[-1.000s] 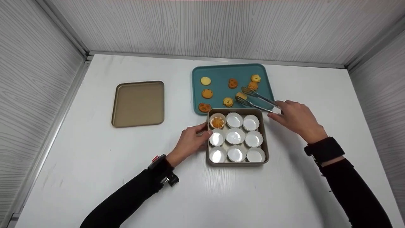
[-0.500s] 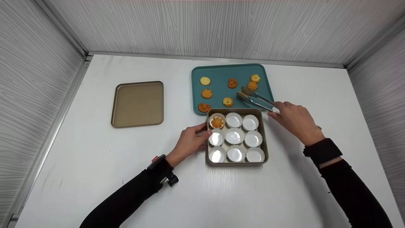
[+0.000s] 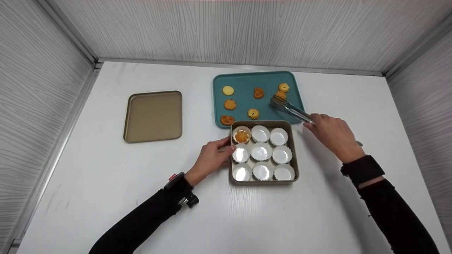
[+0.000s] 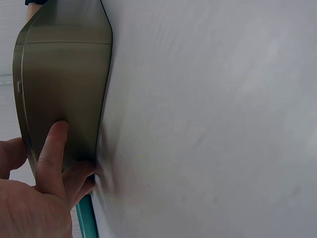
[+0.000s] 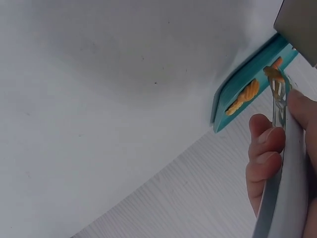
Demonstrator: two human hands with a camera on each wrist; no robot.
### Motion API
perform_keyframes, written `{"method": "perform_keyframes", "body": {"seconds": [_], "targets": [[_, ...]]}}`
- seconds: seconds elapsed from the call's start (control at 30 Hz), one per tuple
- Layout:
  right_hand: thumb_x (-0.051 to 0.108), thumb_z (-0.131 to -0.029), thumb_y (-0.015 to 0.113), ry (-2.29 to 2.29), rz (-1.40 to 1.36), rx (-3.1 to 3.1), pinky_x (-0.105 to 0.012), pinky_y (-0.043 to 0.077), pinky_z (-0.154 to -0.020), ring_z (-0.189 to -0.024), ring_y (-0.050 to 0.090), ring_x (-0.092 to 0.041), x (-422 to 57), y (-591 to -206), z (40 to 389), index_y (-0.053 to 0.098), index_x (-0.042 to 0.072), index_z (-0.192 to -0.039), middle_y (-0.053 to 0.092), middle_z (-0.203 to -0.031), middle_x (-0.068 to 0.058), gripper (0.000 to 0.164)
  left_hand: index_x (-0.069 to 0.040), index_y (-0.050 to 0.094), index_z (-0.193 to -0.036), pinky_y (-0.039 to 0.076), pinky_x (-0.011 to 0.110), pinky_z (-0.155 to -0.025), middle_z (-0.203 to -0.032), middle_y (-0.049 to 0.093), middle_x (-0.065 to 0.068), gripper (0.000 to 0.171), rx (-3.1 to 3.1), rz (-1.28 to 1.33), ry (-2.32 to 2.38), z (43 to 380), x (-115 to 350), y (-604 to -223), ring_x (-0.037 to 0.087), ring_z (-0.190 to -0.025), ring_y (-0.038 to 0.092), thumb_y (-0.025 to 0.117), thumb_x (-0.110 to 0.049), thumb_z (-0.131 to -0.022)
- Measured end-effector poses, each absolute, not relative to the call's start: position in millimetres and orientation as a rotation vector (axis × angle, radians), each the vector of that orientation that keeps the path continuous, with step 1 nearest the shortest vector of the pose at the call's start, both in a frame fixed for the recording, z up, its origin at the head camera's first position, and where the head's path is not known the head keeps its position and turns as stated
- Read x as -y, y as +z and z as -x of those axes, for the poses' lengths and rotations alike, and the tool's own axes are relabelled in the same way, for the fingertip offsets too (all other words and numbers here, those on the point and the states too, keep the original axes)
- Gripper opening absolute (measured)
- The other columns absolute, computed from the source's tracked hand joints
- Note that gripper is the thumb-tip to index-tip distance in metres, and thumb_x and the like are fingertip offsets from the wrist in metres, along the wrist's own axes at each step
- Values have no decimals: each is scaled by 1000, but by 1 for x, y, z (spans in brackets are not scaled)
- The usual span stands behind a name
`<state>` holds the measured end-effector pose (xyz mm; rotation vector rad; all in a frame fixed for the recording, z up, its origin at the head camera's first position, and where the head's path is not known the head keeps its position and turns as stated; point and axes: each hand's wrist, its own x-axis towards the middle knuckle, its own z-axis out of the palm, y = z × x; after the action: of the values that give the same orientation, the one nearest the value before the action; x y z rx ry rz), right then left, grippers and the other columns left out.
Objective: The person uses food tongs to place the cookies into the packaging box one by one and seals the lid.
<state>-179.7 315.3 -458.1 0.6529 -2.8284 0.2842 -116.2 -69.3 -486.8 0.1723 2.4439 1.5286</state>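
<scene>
Tongs (image 3: 292, 110) lie gripped in your outstretched right hand (image 3: 333, 135), tips over the teal tray (image 3: 243, 84), while your left hand (image 3: 210, 157) pinches the left wall of the tin (image 3: 265, 183) at that tray's near edge.

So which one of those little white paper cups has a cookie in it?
The white cup in the far left corner of the metal tin: it holds a golden-brown cookie, while no cookie shows in the other eight.

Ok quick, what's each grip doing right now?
Left grip: closed on the side of the box, thumb over its edge.
Right grip: closed around the tongs.
</scene>
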Motion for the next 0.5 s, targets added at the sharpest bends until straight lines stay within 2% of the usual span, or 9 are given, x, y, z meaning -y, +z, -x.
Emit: {"method": "perform_keyframes", "body": {"seconds": [0.5], "targets": [[20,-99,73,338,-616,2830,-46,45,-47,-51,50,-27,-320,-455,177,63,0,-90,57,-65,-11,25,-4,55,-148,44,40,-112,-138,65,11,54,-2455,-179,1517,116,69,-486,25,-135,55,66,-31,-102]]}}
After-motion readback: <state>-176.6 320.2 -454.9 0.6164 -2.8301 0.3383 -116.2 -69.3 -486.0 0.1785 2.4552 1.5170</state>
